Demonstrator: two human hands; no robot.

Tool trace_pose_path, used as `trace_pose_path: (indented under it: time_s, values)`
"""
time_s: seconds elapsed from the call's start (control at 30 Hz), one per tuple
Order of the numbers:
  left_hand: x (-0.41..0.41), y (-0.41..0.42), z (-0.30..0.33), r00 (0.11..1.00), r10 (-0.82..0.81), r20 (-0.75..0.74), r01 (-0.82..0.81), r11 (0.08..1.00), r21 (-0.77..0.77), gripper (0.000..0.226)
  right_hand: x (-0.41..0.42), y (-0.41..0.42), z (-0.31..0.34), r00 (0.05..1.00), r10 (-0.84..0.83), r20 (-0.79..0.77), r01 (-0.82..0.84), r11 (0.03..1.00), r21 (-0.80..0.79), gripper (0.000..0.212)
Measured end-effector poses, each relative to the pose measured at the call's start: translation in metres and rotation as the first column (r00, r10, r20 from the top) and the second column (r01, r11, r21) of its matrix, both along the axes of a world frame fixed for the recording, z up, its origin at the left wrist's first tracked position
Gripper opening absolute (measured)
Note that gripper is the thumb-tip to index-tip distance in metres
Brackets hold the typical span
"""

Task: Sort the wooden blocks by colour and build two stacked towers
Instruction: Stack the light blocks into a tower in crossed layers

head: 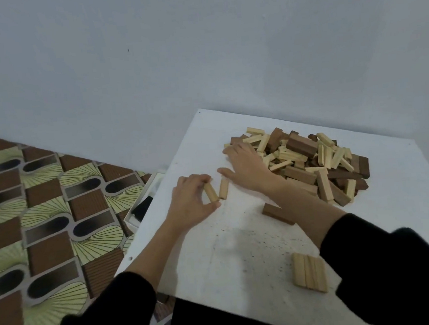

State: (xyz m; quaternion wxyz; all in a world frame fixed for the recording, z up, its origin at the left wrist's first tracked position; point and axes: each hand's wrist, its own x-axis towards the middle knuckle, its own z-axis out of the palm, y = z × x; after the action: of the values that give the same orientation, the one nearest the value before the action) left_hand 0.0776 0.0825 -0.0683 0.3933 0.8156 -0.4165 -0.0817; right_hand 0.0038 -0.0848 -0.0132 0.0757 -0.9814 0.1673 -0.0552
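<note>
- a square white table top (241,250), matte and scuffed with small dark specks, carries all the wooden blocks.
- a loose heap of mixed blocks (308,162) lies toward the far right of the table: slim pale pine sticks with visible grain, jumbled among thicker dark brown rectangular blocks with smoother faces.
- the left hand (193,202) pinches a short pale wooden block (210,192) between thumb and curled fingertips, near the table's left edge; the block is tilted, its lower end toward the thumb.
- a second pale wooden block (223,188) lies just beside the first, leaning the opposite way; whether the two touch at their lower ends cannot be told.
- the right hand (247,165) lies with fingers spread and fairly straight at the near-left edge of the heap, fingertips among the outer blocks, thumb pointing toward the second pale block; it grips nothing visible.
- a single dark brown rectangular block (277,213) lies flat on the table, apart from the heap, partly under the right forearm.
- a flat row of pale wooden blocks (310,272), set side by side with long edges touching, sits near the table's front right edge.
- both arms wear black sleeves (396,263) of soft, matte cloth.
- the floor (32,215) to the left has a glossy covering patterned with brown ribbed rectangles, yellow-green fans and dark ovals.
- the wall (199,48) behind is plain pale blue-grey.
</note>
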Motion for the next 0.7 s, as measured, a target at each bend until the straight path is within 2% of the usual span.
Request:
trace_pose_path:
  time_s: [0.17, 0.3, 0.43, 0.57, 0.7]
  values:
    - [0.001, 0.000, 0.000, 0.999, -0.047, 0.014, 0.047, 0.999, -0.017, 0.072, 0.016, -0.003, 0.001, 0.976, -0.082, -0.201, 0.084, 0.996, -0.002, 0.046]
    - [0.003, 0.000, -0.001, 1.000, -0.024, -0.018, 0.023, 0.997, -0.067, 0.067, 0.013, 0.011, 0.001, 0.992, -0.034, -0.122, 0.033, 0.999, -0.008, 0.030]
    - [0.004, -0.001, -0.002, 0.997, 0.017, -0.076, -0.024, 0.996, -0.087, 0.069, -0.002, 0.023, 0.003, 0.995, -0.009, -0.099, 0.015, 0.998, 0.066, 0.037]
    - [0.003, 0.000, 0.000, 0.998, 0.005, -0.070, -0.010, 0.998, -0.067, 0.070, -0.019, 0.028, 0.004, 0.987, -0.086, -0.134, 0.103, 0.987, 0.124, 0.029]
    - [0.002, 0.000, 0.001, 0.998, -0.014, -0.063, 0.012, 0.999, -0.033, 0.072, -0.031, 0.037, 0.006, 0.980, -0.146, -0.139, 0.175, 0.958, 0.229, 0.037]
